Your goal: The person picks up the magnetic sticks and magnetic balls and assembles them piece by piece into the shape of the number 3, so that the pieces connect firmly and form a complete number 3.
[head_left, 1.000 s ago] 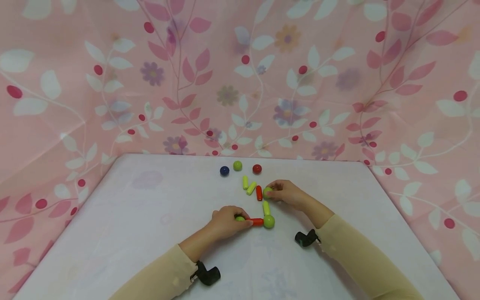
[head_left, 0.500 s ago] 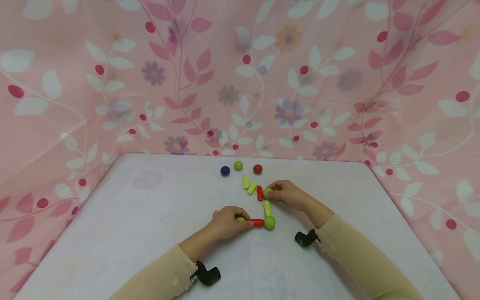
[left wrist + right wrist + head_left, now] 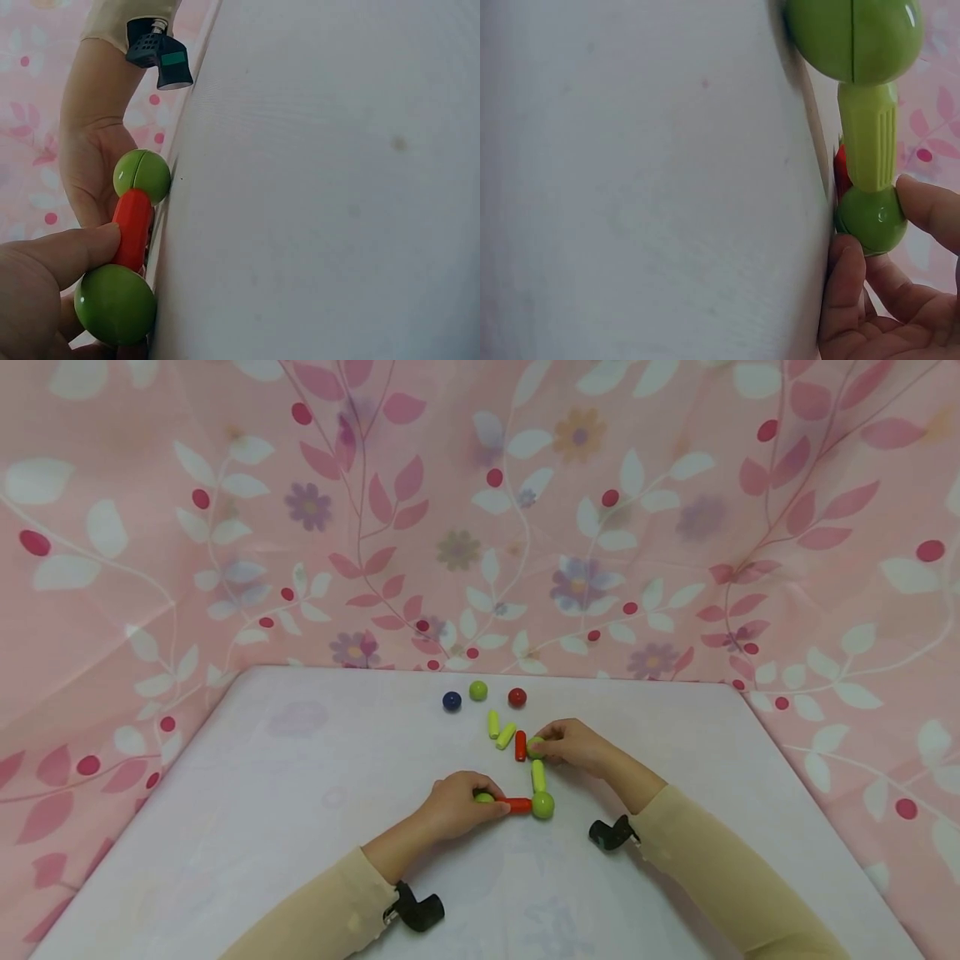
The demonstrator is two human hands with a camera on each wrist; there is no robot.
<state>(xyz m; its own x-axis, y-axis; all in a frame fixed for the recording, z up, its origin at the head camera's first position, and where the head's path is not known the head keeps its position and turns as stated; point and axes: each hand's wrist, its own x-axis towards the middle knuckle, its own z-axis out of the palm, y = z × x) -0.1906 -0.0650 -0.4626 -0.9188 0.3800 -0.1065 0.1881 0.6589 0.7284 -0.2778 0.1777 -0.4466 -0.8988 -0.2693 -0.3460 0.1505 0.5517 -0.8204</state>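
My left hand [image 3: 461, 806] grips a red rod [image 3: 519, 806] near a green ball [image 3: 116, 304] at its near end, with the thumb [image 3: 94, 244] on the rod. The rod's other end meets a second green ball [image 3: 543, 805], which forms a corner. From that corner a yellow-green rod [image 3: 537, 777] runs away from me to a third green ball [image 3: 871, 217]. My right hand [image 3: 577, 747] pinches this third ball between thumb and fingers. The pieces lie on or just at the white tabletop [image 3: 300, 827].
Just left of my right hand lies a loose red rod [image 3: 521, 746]. Two yellow-green rods [image 3: 493, 724] lie beyond it. Farther back sit a blue ball [image 3: 452, 701], a green ball [image 3: 478, 691] and a red ball [image 3: 517, 697]. A pink floral cloth [image 3: 465, 527] hangs behind the table.
The corner ball and the red rod have shifted very slightly right in the head view, along with my left hand. Both hands keep the same hold.
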